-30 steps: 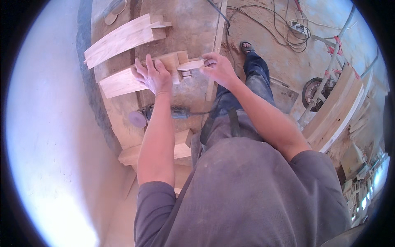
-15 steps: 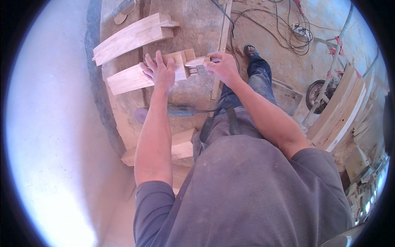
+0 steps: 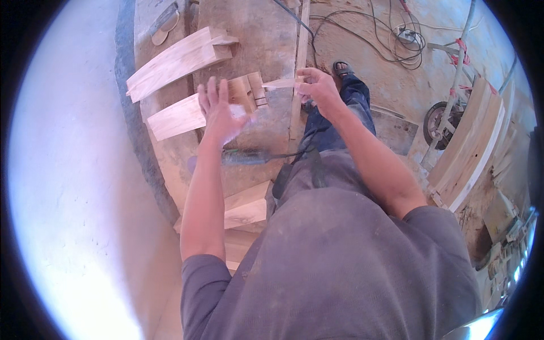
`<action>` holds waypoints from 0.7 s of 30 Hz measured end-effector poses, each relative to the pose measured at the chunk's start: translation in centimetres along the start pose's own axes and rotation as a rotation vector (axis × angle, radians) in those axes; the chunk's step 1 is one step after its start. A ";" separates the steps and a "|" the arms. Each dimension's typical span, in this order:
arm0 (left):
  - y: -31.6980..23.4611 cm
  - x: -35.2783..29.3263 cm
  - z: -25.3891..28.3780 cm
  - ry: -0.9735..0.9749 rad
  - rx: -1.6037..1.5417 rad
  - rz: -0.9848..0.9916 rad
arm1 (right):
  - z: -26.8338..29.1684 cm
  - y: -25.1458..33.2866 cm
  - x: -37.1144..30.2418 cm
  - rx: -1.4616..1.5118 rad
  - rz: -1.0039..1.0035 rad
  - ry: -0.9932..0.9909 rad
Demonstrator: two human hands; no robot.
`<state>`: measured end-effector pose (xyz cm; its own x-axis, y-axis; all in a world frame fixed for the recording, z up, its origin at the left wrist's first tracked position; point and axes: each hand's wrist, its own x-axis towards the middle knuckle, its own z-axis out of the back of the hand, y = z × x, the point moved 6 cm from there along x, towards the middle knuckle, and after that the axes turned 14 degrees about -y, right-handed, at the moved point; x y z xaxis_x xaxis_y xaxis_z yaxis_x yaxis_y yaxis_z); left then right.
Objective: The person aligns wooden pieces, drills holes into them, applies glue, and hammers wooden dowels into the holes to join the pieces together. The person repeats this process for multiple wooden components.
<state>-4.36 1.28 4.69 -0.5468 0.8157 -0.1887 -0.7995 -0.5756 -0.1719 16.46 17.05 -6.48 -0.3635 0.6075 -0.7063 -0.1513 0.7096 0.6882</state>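
Note:
My right hand (image 3: pixel 318 92) pinches a thin, pale wood strip (image 3: pixel 280 84) with a pointed left end. The strip is just off the cut end of a tapered wooden block (image 3: pixel 174 118), which has slots and a stepped shoulder at its right end. Over that block is my left hand (image 3: pixel 220 113), fingers spread and slightly blurred; whether it touches the wood I cannot tell. A second tapered block (image 3: pixel 170 63) with a projecting tongue lies beyond, on the same worn wooden bench top (image 3: pixel 255 28).
Nearer me on the bench lies a blurred power tool (image 3: pixel 243 157) with a cord. More timber pieces (image 3: pixel 246 214) sit beside my waist. A flat-bladed tool (image 3: pixel 164 25) is at the far left. Cables (image 3: pixel 391 48), a wheel (image 3: pixel 439 126) and long curved boards (image 3: pixel 467 144) are at right.
My right hand has drawn the wood strip away to the right from the block's slotted end. My left hand has shifted slightly left and nearer me, uncovering more of the block's joint.

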 end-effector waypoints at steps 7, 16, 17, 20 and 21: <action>-1.6 1.5 1.4 -0.033 0.120 -0.294 | -0.4 -2.2 -1.9 0.097 -0.223 -0.036; 0.7 -3.2 10.7 -0.468 -0.108 -0.367 | -0.8 0.9 -3.2 0.362 -0.268 0.148; 1.5 -3.8 11.9 -0.513 -0.116 -0.366 | -1.2 1.1 -3.1 0.400 -0.282 0.184; 4.1 -5.4 15.0 -0.627 -0.099 -0.334 | -2.8 2.2 -3.2 0.375 -0.248 0.263; 4.7 -6.5 15.6 -0.658 -0.087 -0.310 | -3.3 2.4 -3.7 0.353 -0.239 0.291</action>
<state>-8.44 -5.80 20.19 -0.3567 0.7915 0.4962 -0.9341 -0.2928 -0.2044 14.35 15.36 -1.67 -0.6048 0.3244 -0.7273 0.0393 0.9243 0.3796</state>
